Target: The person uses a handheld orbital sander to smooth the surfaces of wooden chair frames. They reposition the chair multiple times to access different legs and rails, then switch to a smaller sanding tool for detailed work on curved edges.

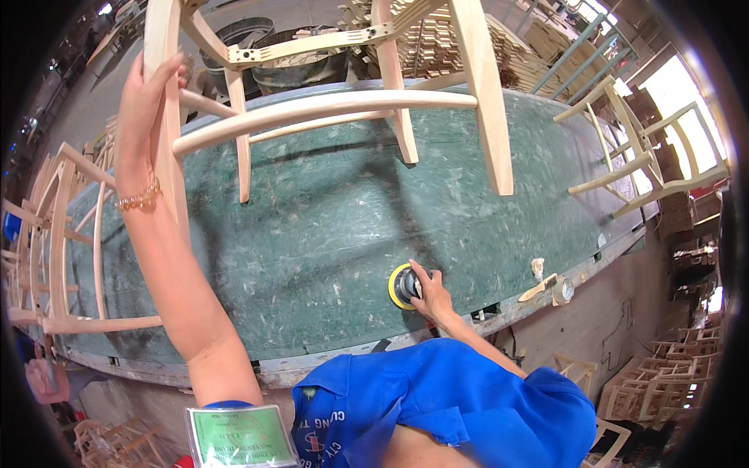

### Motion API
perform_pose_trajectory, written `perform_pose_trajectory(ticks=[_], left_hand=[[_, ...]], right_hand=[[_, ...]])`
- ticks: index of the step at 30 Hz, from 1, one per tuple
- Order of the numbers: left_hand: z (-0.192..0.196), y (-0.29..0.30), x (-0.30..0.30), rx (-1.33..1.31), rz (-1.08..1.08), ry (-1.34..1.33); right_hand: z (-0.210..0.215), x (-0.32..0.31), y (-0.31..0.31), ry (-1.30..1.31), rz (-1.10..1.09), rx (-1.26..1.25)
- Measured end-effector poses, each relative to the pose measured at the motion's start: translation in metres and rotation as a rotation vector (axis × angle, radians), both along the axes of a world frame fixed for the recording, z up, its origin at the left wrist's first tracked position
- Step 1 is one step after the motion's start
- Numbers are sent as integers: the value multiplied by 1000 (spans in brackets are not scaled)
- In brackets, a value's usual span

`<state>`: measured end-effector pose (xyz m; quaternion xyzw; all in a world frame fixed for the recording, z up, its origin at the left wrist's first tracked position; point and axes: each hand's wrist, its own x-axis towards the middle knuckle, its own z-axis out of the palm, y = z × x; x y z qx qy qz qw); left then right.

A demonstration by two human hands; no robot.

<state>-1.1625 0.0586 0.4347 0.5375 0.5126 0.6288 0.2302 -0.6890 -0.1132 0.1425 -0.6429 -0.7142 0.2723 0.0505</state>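
A pale, unpainted wooden chair frame (328,105) is at the far side of a green worktop (328,234), its legs pointing toward me. I cannot tell whether all its leg ends touch the surface. My left hand (147,105) is wrapped around the frame's near left leg, and my forearm hides that leg's lower end. Close to the table's near edge, my right hand (433,292) grips a round palm sander (403,286) with a yellow-rimmed pad. The sander is tipped on its side, pad facing left, apart from the chair frame.
More wooden chair frames stand on the left (58,234) and at the far right (644,148). A light-coloured scraper or wood piece (537,288) and a roll of tape (562,291) lie on the near right edge. Dark tubs (300,74) and stacked wood (499,54) are behind the table.
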Motion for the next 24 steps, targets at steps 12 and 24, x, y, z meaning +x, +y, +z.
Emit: perform_pose_trajectory(ticks=[12,24], left_hand=[[3,17,12,74,-26,-110],[6,31,-2,54,-26,72]], right_hand=[[28,-110,304,-691,596,389],[20,-114,357,-911,745,511]])
